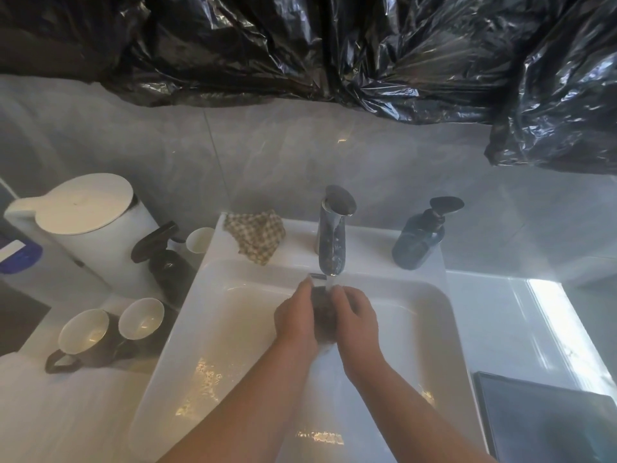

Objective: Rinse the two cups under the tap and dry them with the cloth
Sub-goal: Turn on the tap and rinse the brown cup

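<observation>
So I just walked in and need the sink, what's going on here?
A person's left hand and right hand hold a dark cup under the running tap, over the white sink. Two more dark cups sit on the counter to the left. The checked cloth lies untouched on the sink's back rim.

You are in a bathroom: white basin with a chrome tap, a dark pump bottle on its ledge, grey wall tiles behind (a grout line shows), a white lidded bin alongside.
</observation>
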`<action>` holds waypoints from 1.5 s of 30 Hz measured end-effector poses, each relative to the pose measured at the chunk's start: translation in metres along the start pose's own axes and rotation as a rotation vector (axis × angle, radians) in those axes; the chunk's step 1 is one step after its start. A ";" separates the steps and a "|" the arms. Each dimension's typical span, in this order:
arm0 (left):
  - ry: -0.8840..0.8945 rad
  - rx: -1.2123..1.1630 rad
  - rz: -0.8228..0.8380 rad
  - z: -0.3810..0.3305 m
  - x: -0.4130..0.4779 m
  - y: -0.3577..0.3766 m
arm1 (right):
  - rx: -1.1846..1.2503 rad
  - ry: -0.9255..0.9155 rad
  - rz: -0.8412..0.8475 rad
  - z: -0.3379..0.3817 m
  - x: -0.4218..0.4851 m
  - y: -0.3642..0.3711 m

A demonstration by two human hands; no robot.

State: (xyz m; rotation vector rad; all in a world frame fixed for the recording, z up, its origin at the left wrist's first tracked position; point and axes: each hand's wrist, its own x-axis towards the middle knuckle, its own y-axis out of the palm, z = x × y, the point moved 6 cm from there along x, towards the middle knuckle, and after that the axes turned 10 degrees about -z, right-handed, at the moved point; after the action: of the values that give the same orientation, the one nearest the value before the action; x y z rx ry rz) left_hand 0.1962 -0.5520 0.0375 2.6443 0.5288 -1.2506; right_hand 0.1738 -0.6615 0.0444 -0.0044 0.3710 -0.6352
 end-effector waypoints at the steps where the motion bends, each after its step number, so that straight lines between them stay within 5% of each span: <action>1: -0.090 -0.061 0.046 0.003 -0.004 0.005 | -0.047 -0.073 -0.019 0.003 0.000 -0.003; 6: -0.259 -0.174 0.128 0.007 -0.008 0.012 | -0.016 -0.125 -0.058 0.008 0.000 -0.016; 15: 0.343 -0.038 -0.053 -0.012 0.000 0.001 | -0.003 0.200 0.142 0.007 0.013 0.005; 18: 0.343 -0.138 0.040 -0.020 -0.011 0.006 | 0.056 0.207 0.047 0.017 0.016 -0.006; 23: 0.062 -0.237 0.140 -0.007 0.000 0.009 | 0.138 0.266 0.041 0.007 0.017 0.002; 28: 0.397 -0.054 -0.078 -0.022 0.003 -0.008 | -0.101 0.181 0.082 0.002 0.013 0.011; 36: 0.484 0.035 0.083 -0.018 -0.004 -0.007 | -0.092 0.423 0.153 -0.023 0.017 0.004; 45: 0.231 0.167 0.168 -0.012 -0.001 -0.001 | -0.171 -0.096 0.173 0.005 0.013 -0.006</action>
State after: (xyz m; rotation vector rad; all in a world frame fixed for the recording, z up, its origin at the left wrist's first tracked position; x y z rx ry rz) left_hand 0.2039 -0.5478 0.0455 2.9218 0.2335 -0.9878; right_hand 0.1812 -0.6745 0.0457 -0.1641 0.3284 -0.4289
